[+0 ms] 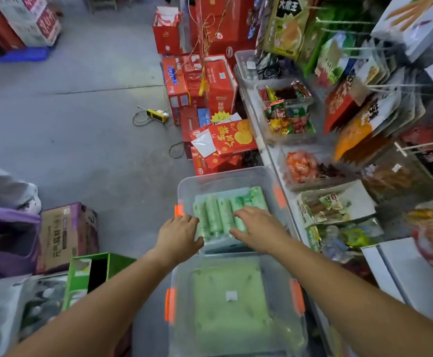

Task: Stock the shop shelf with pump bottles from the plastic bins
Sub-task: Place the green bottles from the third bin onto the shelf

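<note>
Two clear plastic bins with orange latches stand on the floor in front of me. The far bin (189, 184) is uncovered and holds several pale green pump bottles (214, 215) lying side by side. The near bin (181, 284) has its lid on, and green contents show through it. My left hand (179, 230) reaches into the far bin at the left end of the row, its fingers touching the outer bottle. My right hand (255, 228) lies over the bottles on the right side, fingers spread; whether either hand grips a bottle is not visible.
The shop shelf (274, 155) runs along the right, loaded with snack tubs and hanging packets. Red cartons (210, 83) are stacked on the floor beyond the bins. A brown and purple carton (66, 235) and a green box (94, 271) stand at the left.
</note>
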`<state>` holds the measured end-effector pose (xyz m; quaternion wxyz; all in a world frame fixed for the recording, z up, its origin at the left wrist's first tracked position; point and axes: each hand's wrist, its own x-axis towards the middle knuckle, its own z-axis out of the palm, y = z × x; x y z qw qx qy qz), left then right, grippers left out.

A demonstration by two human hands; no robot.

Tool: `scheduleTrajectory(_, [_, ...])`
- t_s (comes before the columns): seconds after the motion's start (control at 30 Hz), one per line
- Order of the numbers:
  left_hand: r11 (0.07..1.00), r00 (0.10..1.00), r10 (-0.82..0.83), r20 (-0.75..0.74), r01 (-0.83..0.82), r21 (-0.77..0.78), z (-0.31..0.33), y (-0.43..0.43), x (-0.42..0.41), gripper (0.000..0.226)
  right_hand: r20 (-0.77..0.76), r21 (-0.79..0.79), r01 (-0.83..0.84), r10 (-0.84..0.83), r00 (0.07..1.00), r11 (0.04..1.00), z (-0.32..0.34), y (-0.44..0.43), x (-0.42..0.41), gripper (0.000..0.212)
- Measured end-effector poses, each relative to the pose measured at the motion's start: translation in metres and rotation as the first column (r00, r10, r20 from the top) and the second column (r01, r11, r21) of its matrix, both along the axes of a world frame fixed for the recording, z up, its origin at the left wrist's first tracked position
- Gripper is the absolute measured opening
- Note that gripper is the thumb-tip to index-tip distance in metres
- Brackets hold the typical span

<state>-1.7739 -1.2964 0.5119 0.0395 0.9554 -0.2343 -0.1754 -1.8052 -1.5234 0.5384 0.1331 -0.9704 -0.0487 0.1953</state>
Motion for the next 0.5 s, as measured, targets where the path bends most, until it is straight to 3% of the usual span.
scheduleTrajectory(0.17, [0.991, 0.991, -0.134, 0.010, 0.133, 0.023, -0.046, 0.008, 0.031, 0.032, -0.064, -0.034, 0.059, -0.062, 0.996, 0.998, -0.037, 0.010, 0.018, 0.054])
scheduleTrajectory(0.27, [0.983, 0.984, -0.180, 0.006, 0.180, 0.047, -0.080, 0.010, 0.043, 0.038, -0.112, -0.034, 0.069, -0.073, 0.991, 0.997, -0.067, 0.011, 0.022, 0.051])
scheduleTrajectory(0.43, [0.974, 0.970, -0.187, -0.155, 0.204, 0.100, -0.121, -0.003, 0.058, 0.042, -0.181, -0.011, 0.033, -0.035, 0.983, 0.999, -0.122, 0.007, 0.032, 0.046])
scheduleTrajectory(0.5, [0.949, 0.961, -0.239, -0.136, 0.261, 0.177, -0.138, -0.014, 0.063, 0.042, -0.194, 0.005, 0.016, -0.015, 0.981, 1.000, -0.142, 0.002, 0.038, 0.045])
